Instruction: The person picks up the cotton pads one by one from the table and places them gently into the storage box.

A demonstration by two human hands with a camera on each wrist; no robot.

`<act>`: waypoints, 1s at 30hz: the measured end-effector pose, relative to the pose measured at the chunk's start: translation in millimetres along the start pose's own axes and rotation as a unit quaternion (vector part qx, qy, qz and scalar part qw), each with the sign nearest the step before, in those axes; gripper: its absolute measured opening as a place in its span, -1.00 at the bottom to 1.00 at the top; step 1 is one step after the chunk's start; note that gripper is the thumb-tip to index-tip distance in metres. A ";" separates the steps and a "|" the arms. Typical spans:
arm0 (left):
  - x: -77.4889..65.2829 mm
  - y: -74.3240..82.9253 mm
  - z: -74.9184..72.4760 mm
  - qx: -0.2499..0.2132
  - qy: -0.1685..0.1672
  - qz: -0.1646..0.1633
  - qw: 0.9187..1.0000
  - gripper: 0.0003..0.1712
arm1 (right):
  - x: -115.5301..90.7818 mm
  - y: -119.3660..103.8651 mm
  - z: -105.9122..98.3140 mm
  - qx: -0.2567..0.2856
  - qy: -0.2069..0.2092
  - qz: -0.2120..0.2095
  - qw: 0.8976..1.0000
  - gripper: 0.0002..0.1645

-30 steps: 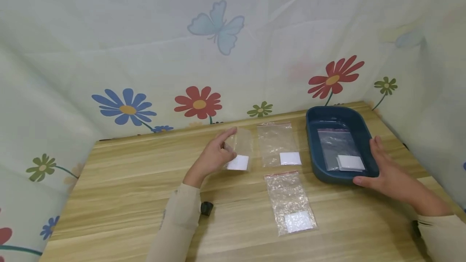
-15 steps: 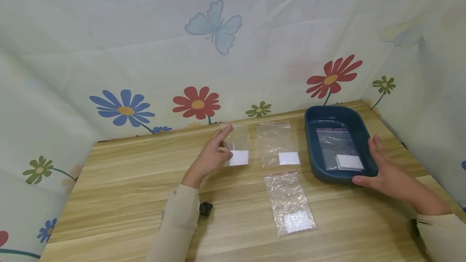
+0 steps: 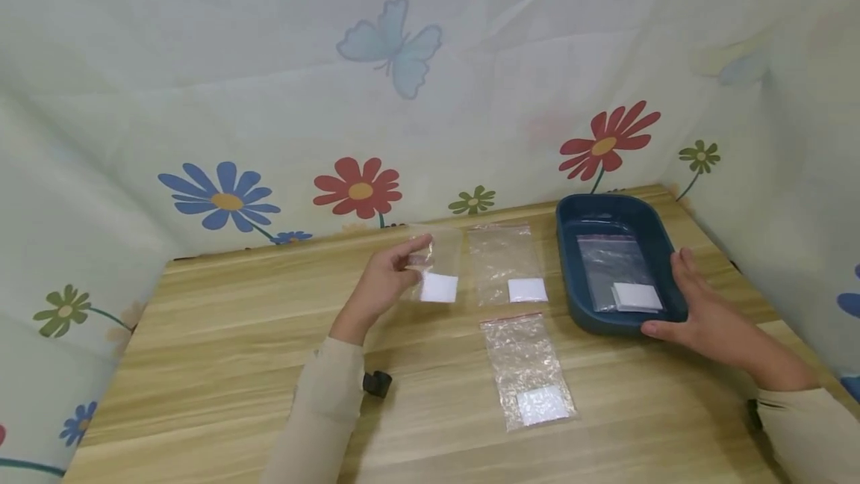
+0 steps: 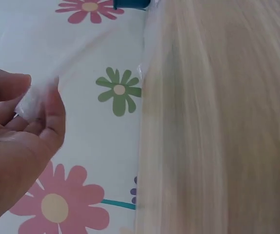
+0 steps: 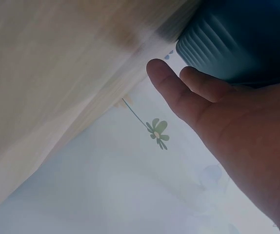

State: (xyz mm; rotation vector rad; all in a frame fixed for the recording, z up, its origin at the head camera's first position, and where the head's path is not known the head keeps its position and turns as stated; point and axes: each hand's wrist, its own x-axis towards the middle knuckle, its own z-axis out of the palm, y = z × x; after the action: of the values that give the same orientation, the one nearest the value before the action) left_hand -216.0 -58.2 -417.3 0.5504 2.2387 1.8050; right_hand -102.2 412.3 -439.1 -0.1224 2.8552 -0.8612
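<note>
My left hand (image 3: 379,286) holds a clear plastic zip bag (image 3: 443,254) between thumb and fingers, over the back middle of the table. A white rectangle (image 3: 440,288) shows at the bag's lower end. In the left wrist view, the hand (image 4: 25,122) pinches the crumpled film (image 4: 32,102). My right hand (image 3: 715,323) rests against the near right corner of a dark blue tub (image 3: 605,325), thumb on the front wall, fingers along the right side. The right wrist view shows straight fingers (image 5: 179,95) beside the tub's ribbed wall (image 5: 218,48). Inside lies another zip bag (image 3: 608,267) with white rectangles.
Two more clear zip bags lie on the wooden table (image 3: 235,349): a back bag (image 3: 500,260) left of the tub and a front bag (image 3: 520,353) nearer me. Each carries a white rectangle. A flower-printed cloth (image 3: 282,118) hangs behind the table's back edge.
The bag in my left hand has risen slightly and been turned so its white rectangle faces me more squarely. The right hand stays at the tub; the view has shifted slightly.
</note>
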 end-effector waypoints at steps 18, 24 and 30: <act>24.3 34.0 66.4 -0.004 0.003 0.014 1.000 -0.31 | 0.8 0.8 -1.5 -0.001 -0.002 0.000 1.000 0.57; 40.4 42.3 98.4 0.022 -0.015 0.030 0.999 -0.31 | 1.5 -3.1 -1.5 0.000 0.004 -0.003 1.000 0.59; 63.9 44.8 132.4 -0.019 -0.058 0.033 0.998 -0.21 | -0.6 -2.5 -1.5 0.001 0.003 0.001 1.000 0.59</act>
State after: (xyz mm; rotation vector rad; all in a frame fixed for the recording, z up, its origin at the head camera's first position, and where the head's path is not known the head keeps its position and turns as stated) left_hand -215.3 94.4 -399.4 0.7099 2.1295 1.7944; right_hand -101.8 411.1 -436.4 -0.1153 2.8603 -0.8648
